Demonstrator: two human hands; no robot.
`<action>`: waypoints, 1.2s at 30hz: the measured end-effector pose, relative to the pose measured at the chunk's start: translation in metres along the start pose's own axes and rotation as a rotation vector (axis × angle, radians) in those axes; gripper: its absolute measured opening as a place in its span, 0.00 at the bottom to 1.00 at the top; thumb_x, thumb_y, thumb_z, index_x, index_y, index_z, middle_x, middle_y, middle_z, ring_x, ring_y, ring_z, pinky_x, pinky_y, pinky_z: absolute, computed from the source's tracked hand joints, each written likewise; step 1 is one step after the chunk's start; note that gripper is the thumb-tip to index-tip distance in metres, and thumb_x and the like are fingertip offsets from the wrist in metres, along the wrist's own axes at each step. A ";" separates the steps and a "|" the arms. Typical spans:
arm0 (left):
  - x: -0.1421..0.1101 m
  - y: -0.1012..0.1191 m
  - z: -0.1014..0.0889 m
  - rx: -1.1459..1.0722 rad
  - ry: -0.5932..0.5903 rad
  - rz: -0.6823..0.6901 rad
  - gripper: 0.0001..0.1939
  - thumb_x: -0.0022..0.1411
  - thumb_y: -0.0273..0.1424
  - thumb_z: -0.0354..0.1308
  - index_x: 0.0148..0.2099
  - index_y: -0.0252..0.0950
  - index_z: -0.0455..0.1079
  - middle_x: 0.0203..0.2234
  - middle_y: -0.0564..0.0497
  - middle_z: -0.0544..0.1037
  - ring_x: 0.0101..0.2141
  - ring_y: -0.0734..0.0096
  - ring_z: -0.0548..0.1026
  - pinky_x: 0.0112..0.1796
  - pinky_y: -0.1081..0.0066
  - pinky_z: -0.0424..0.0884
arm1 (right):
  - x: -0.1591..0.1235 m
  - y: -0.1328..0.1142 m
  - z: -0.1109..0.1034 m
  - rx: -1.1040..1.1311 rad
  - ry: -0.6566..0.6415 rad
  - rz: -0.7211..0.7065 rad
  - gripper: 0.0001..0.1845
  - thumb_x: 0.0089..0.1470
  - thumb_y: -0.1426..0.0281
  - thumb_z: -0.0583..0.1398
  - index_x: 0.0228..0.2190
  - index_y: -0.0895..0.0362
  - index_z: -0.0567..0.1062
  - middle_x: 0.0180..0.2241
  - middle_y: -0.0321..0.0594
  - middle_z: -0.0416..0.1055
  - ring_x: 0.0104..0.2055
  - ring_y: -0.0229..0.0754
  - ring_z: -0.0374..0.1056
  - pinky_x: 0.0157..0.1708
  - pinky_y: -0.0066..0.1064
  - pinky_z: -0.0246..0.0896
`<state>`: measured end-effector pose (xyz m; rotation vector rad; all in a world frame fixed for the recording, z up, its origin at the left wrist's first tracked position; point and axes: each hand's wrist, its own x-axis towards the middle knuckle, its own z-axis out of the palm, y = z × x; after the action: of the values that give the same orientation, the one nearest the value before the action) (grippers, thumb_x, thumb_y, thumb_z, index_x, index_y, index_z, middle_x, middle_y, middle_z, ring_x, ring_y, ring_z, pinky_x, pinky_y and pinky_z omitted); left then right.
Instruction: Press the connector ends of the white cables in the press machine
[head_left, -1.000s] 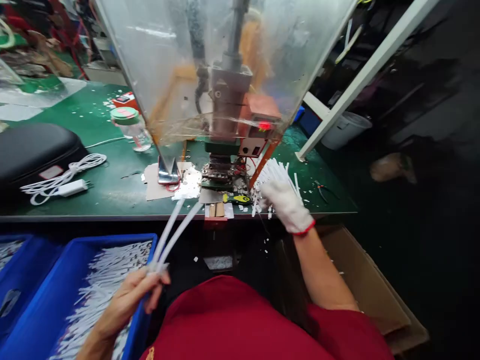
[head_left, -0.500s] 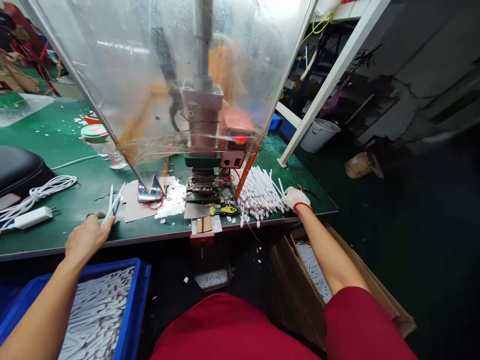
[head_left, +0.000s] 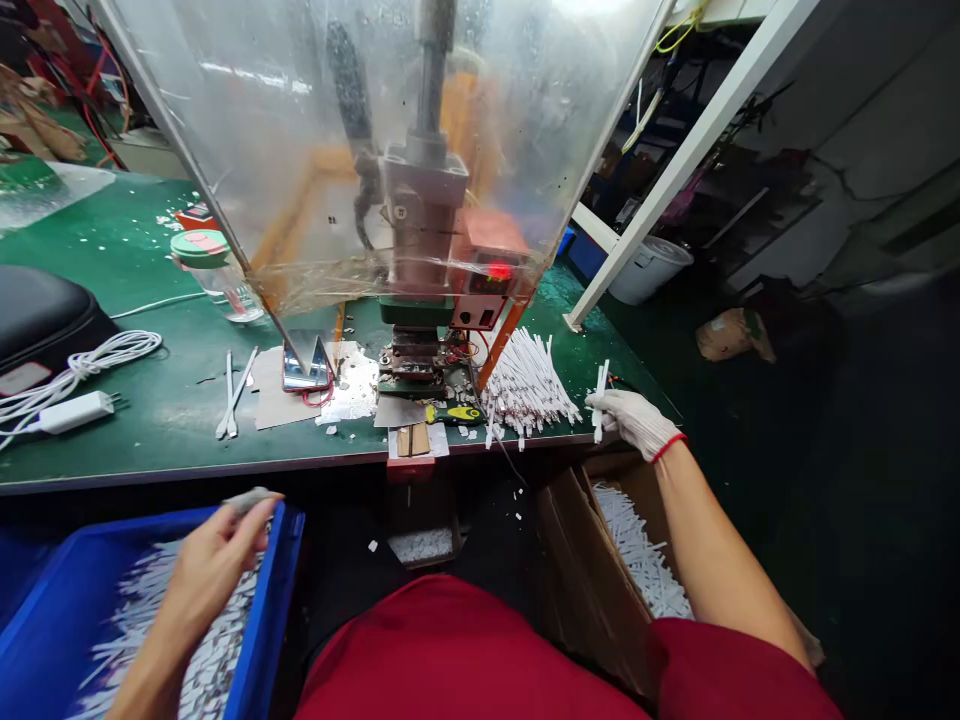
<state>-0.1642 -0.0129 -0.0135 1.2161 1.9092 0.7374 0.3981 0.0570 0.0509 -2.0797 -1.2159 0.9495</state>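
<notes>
My bare left hand (head_left: 206, 565) hovers over the blue bin (head_left: 274, 600) of white tubes at the lower left. Its fingers are curled together, with a grey tip at the top. My gloved right hand (head_left: 634, 420) is at the table's front edge, closed on a couple of short white tubes (head_left: 601, 395). It is just right of the pile of white tubes (head_left: 529, 385) and above a cardboard box (head_left: 577, 560) that holds more tubes. Two long white tubes (head_left: 234, 378) lie loose on the green table (head_left: 150, 420).
A small press (head_left: 420, 300) stands mid-table behind a clear plastic shield (head_left: 300, 150). Before it lie a phone (head_left: 304, 365) and a yellow-handled tool (head_left: 457, 413). At the left are a white charger and cable (head_left: 75, 385), a black case (head_left: 37, 320) and a green-lidded jar (head_left: 202, 260).
My left hand let go of the two long tubes on the table and drew back to the blue bin. My right hand picked up a couple of tubes beside the pile.
</notes>
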 end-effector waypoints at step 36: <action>-0.052 0.095 0.130 -0.751 -0.588 0.003 0.25 0.54 0.47 0.64 0.40 0.27 0.73 0.25 0.43 0.80 0.27 0.64 0.80 0.28 0.72 0.75 | -0.067 -0.110 0.204 0.503 -0.687 -0.249 0.19 0.51 0.55 0.63 0.28 0.60 0.75 0.19 0.35 0.67 0.18 0.30 0.58 0.16 0.20 0.52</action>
<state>0.0039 -0.0145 0.0029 0.8196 1.0022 0.8667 0.1579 0.0668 0.0298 -1.2051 -1.3257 1.7089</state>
